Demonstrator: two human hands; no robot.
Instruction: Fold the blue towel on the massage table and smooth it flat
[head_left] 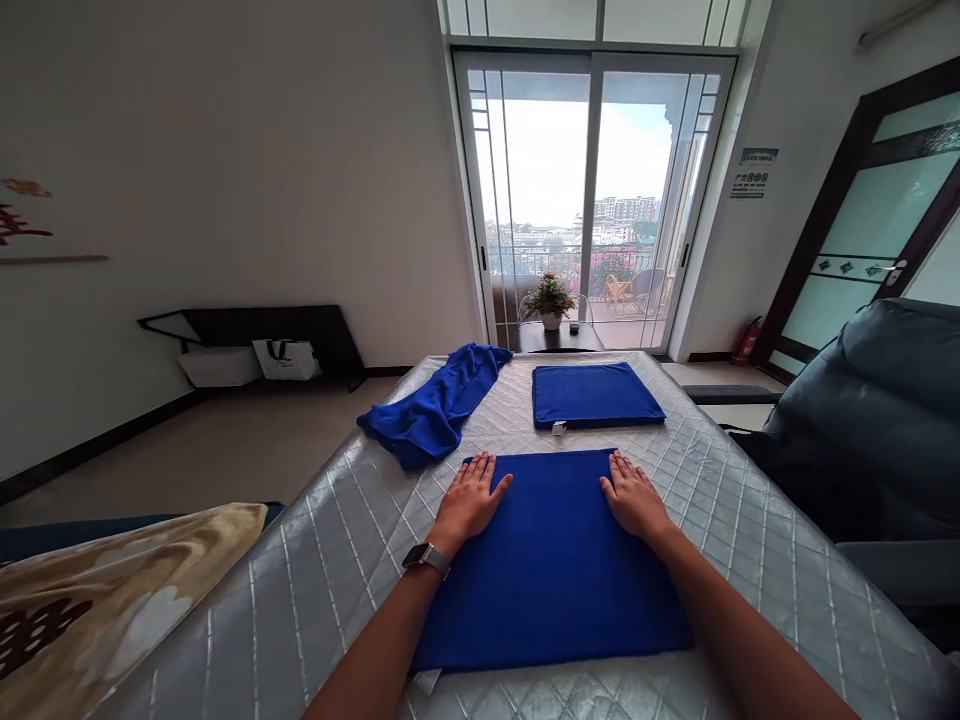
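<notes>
A blue cloth is spread flat in a rectangle in front of me, a white tag showing at its near left corner. My left hand lies flat on its far left corner, fingers stretched out and thumb apart. At the far right corner, my right hand rests palm down with fingers extended. Neither hand grips anything. Just beyond is a neatly folded blue cloth with a white label at its near edge. A crumpled blue cloth lies to the far left.
The cloths lie on a silver quilted surface. A dark armchair stands on the right, a patterned blanket at the left. Behind are a small table with a potted plant and glass sliding doors.
</notes>
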